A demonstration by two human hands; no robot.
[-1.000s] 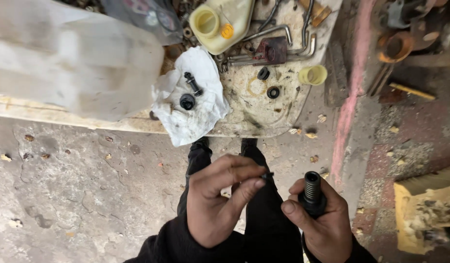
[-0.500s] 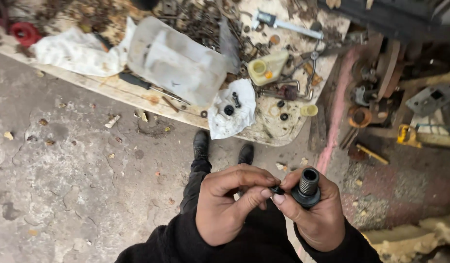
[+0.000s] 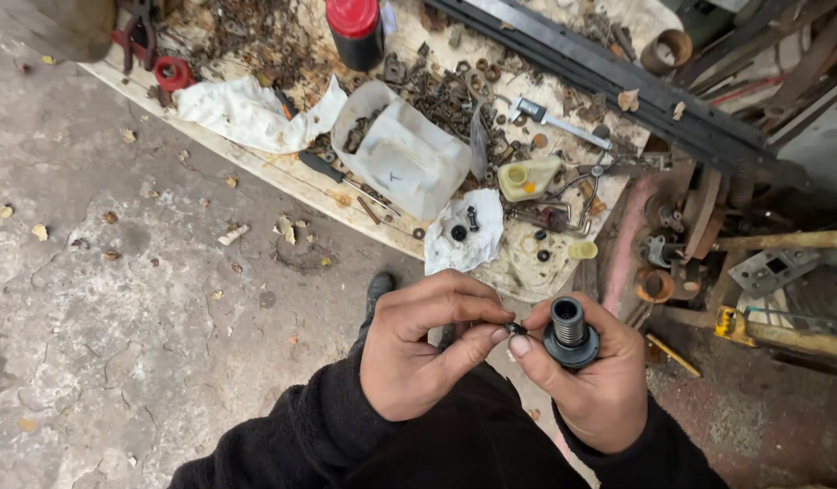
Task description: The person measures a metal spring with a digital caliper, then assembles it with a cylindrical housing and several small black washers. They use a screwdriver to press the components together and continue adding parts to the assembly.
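**Tiny part in one hand, threaded fitting in the other**

Down at lap level, right over the cracked concrete floor [image 3: 120,308], both hands are close together with fingertips almost meeting. Left hand [image 3: 418,349] is pinched shut on a small dark part [image 3: 514,327], held between thumb and forefinger; it's too small to say exactly what it is. Right hand [image 3: 595,380] is wrapped around a black round fitting [image 3: 571,333] with a threaded metal neck pointing up toward the camera. Its thumb reaches across and touches the little part, so the part sits just beside the fitting's rim. Black sleeves on both arms, and a dark shoe [image 3: 379,288] pokes out below the left hand.

Beyond the hands is the counter [image 3: 283,172], a pale worn board, totally cluttered. Nearest to the hands is a crumpled white rag [image 3: 464,244] hanging over the counter's edge with a couple of black bits lying on it. Just behind it lies a white plastic jug [image 3: 400,154], tipped on its side, cut open, rusty scrap inside. Right of the jug is a small yellowish bottle [image 3: 527,177], and past that a caliper [image 3: 554,119]. A black can with a red lid [image 3: 355,29] stands at the far edge, and another white cloth [image 3: 246,113] lies left of the jug.
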